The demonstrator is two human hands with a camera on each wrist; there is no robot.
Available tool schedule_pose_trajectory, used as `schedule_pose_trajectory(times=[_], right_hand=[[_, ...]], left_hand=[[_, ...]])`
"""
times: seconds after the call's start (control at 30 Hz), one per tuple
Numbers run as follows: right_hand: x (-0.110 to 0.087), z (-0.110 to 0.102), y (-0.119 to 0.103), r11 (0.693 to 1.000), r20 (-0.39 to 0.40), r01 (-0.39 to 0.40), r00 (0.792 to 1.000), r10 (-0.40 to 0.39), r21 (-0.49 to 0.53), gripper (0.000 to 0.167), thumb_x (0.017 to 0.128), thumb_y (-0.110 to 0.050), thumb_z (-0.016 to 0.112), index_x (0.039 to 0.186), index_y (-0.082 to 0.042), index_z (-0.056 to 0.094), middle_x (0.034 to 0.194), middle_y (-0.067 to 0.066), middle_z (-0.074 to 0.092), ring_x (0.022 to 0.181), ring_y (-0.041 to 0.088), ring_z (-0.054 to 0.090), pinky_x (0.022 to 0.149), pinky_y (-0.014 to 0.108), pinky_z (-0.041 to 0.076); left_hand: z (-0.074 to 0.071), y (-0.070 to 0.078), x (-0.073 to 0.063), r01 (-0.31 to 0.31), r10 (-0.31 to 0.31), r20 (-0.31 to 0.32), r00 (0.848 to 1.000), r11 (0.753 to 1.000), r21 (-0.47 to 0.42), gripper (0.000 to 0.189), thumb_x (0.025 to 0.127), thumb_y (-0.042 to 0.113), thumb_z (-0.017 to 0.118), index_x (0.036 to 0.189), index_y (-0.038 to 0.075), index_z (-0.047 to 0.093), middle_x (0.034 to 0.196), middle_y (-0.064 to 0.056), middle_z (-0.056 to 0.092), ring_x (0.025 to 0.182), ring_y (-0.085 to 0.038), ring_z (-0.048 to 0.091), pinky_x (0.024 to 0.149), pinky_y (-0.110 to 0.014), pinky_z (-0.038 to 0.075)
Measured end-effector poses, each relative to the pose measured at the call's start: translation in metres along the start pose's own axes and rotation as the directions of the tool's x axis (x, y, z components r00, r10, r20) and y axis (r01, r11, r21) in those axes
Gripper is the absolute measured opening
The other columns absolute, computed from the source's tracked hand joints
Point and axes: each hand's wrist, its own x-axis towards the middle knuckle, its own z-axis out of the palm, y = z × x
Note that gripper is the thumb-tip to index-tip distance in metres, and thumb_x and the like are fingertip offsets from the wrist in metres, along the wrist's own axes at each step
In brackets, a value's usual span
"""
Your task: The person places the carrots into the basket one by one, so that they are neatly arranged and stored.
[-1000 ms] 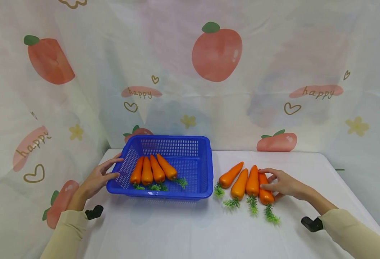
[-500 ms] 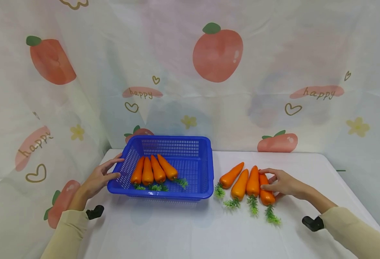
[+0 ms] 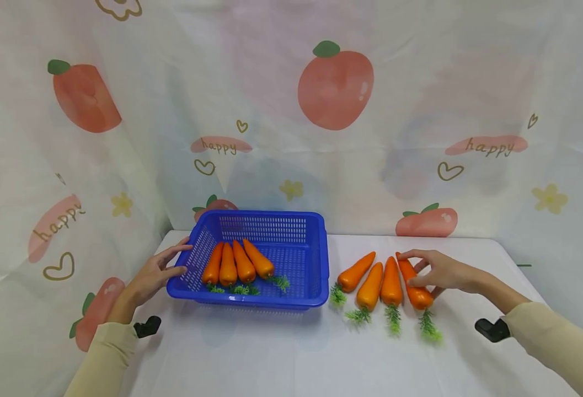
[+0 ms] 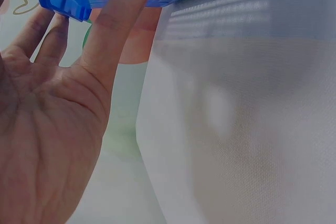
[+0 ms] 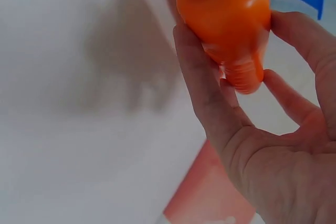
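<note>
In the head view, my right hand (image 3: pixel 442 270) pinches the rightmost orange carrot (image 3: pixel 417 292) of a row, thumb on one side and fingers on the other. The right wrist view shows this carrot (image 5: pixel 231 19) between the thumb and fingers, its shadow falling on the white cloth. Several more carrots lie left of it, the nearest carrot (image 3: pixel 391 284) beside the held one. At the far left, my left hand (image 3: pixel 149 278) touches the left rim of a blue plastic basket (image 3: pixel 251 300) with extended fingers and thumb. Inside the basket lie several carrots, the rightmost carrot (image 3: pixel 258 260) slanting.
Beneath everything is a white-covered table (image 3: pixel 291 353). A patterned cloth backdrop (image 3: pixel 360 182) with printed fruit rises behind the table and along its sides. The basket stands left of the loose carrots, its right wall close to their green tops (image 3: pixel 338 296).
The right hand and its carrot have shifted slightly to the right, widening the gap to the neighbouring carrot. My left hand stays at the basket's rim. The head view has tilted a little upward.
</note>
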Motion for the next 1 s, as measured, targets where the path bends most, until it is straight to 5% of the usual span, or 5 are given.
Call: schedule_pose_trajectory(times=[0.27, 0.53, 0.77, 1.0], right_hand=[[-0.013, -0.025, -0.029, 0.995, -0.053, 0.099, 0.994, -0.1, -0.026, 0.077, 0.093, -0.019, 0.078, 0.157, -0.008, 0.037, 0.139, 0.035, 0.044, 0.098, 0.032, 0.068, 0.07, 0.044, 0.063], [-0.015, -0.039, -0.051, 0.964, -0.106, 0.266, 0.959, -0.265, -0.002, 0.071, 0.095, -0.014, 0.075, 0.155, -0.01, 0.039, 0.141, 0.026, 0.052, 0.103, 0.035, 0.068, 0.07, 0.046, 0.063], [-0.014, -0.043, -0.057, 0.94, -0.126, 0.34, 0.933, -0.338, -0.005, 0.068, 0.096, -0.01, 0.072, 0.154, -0.004, 0.037, 0.133, 0.015, 0.062, 0.101, 0.026, 0.07, 0.07, 0.046, 0.063], [-0.012, -0.041, -0.062, 0.934, -0.131, 0.357, 0.926, -0.355, -0.006, 0.069, 0.096, -0.008, 0.071, 0.155, -0.003, 0.036, 0.135, 0.026, 0.058, 0.101, 0.027, 0.07, 0.069, 0.044, 0.064]], left_hand=[[0.0, 0.001, 0.001, -0.009, 0.009, 0.005, 1.0, 1.0, -0.002, 0.06, 0.101, 0.015, 0.064, 0.156, 0.01, 0.042, 0.173, -0.001, 0.009, 0.152, -0.051, 0.012, 0.094, -0.045, 0.058], [0.001, 0.0, 0.0, -0.016, 0.016, -0.005, 1.0, 1.0, 0.016, 0.06, 0.101, 0.016, 0.065, 0.156, 0.011, 0.042, 0.173, -0.003, 0.01, 0.152, -0.052, 0.013, 0.092, -0.043, 0.059], [0.001, -0.001, 0.0, -0.018, 0.018, -0.002, 1.0, 1.0, 0.015, 0.06, 0.101, 0.016, 0.065, 0.156, 0.011, 0.042, 0.173, -0.002, 0.01, 0.152, -0.052, 0.014, 0.092, -0.042, 0.059], [0.001, 0.0, -0.001, -0.041, 0.041, -0.002, 0.999, 0.999, 0.023, 0.06, 0.1, 0.015, 0.064, 0.156, 0.009, 0.042, 0.173, -0.005, 0.011, 0.152, -0.053, 0.012, 0.092, -0.04, 0.059]])
